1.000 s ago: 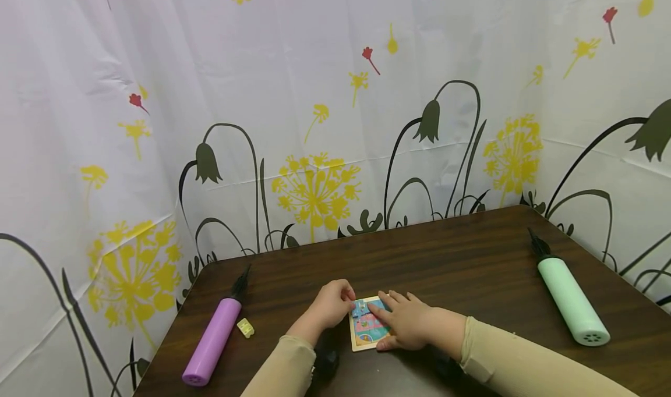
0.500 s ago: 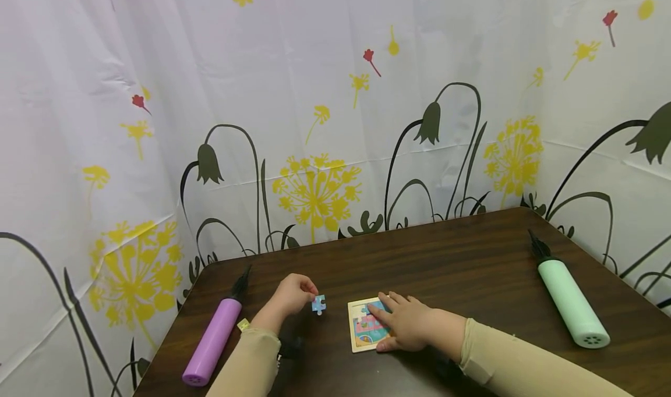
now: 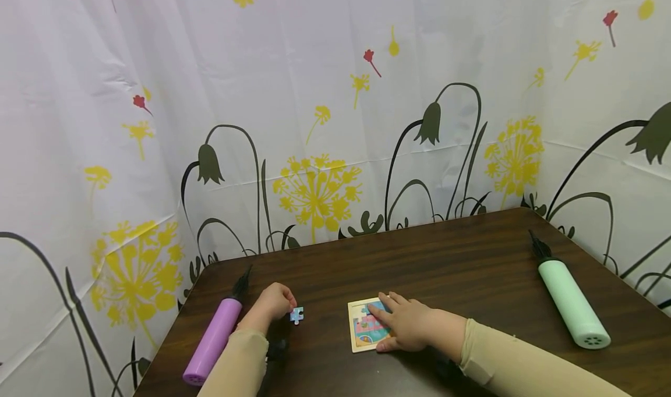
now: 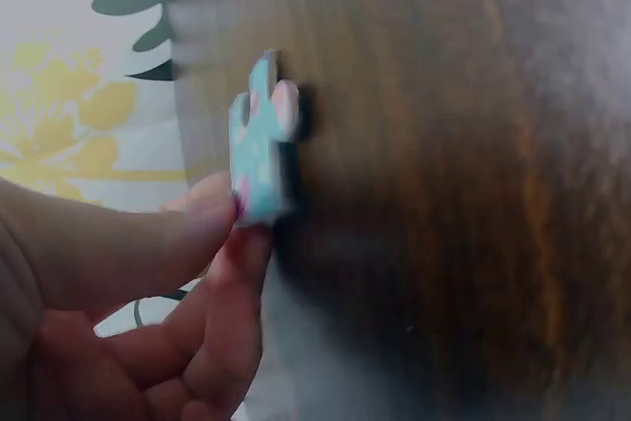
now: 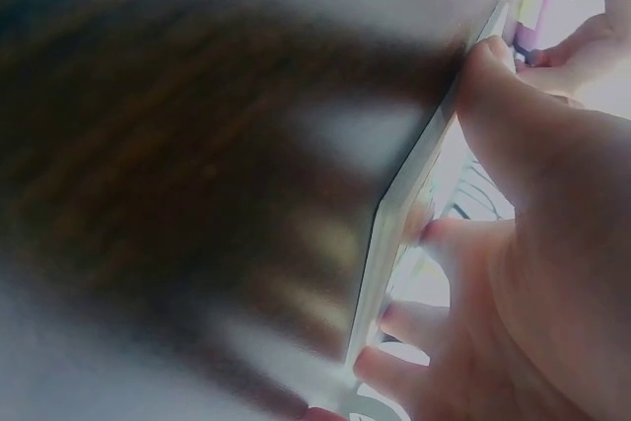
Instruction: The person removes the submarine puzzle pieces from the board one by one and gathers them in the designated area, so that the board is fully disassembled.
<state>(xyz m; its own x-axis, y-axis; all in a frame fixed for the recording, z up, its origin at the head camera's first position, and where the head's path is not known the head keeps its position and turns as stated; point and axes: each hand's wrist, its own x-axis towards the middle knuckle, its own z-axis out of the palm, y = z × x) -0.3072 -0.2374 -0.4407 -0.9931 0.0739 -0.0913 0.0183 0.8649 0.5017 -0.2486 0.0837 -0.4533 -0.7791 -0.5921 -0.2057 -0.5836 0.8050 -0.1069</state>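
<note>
Between thumb and fingers, my left hand (image 3: 272,304) pinches a light blue jigsaw piece (image 3: 297,315) by one edge. In the left wrist view the piece (image 4: 260,150) stands out past the fingertips, pink spots on its face. My right hand (image 3: 411,322) rests on the right side of a small wooden jigsaw board (image 3: 352,333), fingers spread and fairly straight, thumb along the near edge. Pink, blue and orange pieces fill much of the board; pale bare wood shows at its far left corner. The hand hides the board's right part.
A purple balloon pump (image 3: 214,341) with a black nozzle lies left of my left hand. A mint green balloon pump (image 3: 574,304) lies at the table's right. Behind the dark wooden table (image 3: 445,257) hangs a flower-print curtain (image 3: 325,65).
My left hand has lifted the blue piece from the board's far left corner and moved left with it. The left forearm now covers the small yellow block. My right hand stays on the board.
</note>
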